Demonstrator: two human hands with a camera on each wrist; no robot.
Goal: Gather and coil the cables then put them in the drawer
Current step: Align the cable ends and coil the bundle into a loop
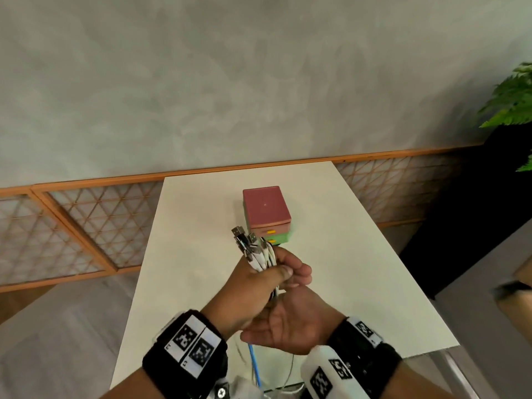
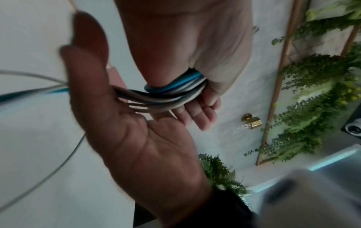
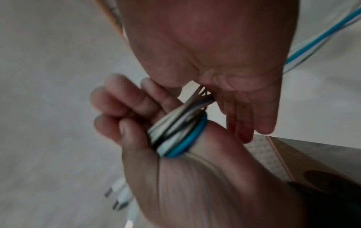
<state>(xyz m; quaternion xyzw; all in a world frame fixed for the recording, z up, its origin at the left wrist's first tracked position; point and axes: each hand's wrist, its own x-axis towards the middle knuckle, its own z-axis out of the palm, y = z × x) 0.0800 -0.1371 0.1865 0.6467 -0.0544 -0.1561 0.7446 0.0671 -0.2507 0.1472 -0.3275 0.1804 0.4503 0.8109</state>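
Note:
A bundle of white, grey and blue cables stands up out of my left hand, its metal plugs fanned at the top. My left fingers curl tight around the looped cables. My right hand lies just below, palm up with straight fingers, and the loose strands run across its fingers. Loose tails with a blue strand hang past the table's near edge. The small drawer box, pink over green with yellow pulls, stands behind the hands, both drawers closed.
The white table carries only the drawer box, near its middle. A lattice panel and a grey wall lie behind it. A green plant hangs at the far right, above a dark gap beside the table.

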